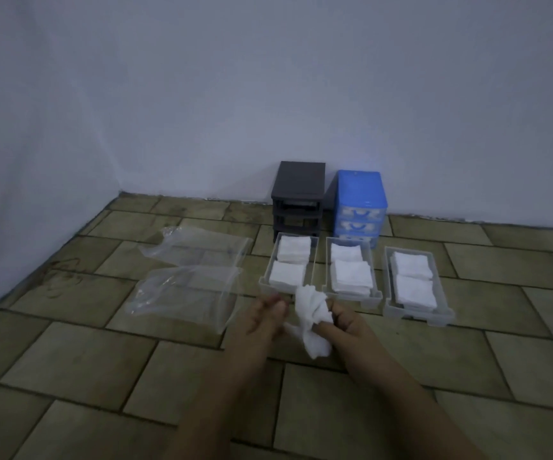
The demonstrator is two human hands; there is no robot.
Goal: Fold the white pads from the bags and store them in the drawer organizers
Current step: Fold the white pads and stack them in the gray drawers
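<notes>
Soft white cloth pad [311, 322], glossy clear plastic bags [185, 293], frosted plastic drawers [417, 315], matt grey plastic organizer [298, 194], shiny blue plastic organizer [361, 197], rough tiled floor [85, 360]

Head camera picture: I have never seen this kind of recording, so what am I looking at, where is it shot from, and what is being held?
There is no machine here. One camera worn on a person's head looks forward and down, so the two bare arms reaching in from the bottom are the wearer's own. The right hand grips a crumpled white pad, not yet folded. The left hand is at the pad's other side with fingers curled; whether it pinches the pad is unclear. On the tiled floor lie two clear bags, which look empty, and three clear drawers pulled out and set side by side, each with two stacks of folded pads. Against the wall stand a dark organizer and a blue organizer.
</notes>
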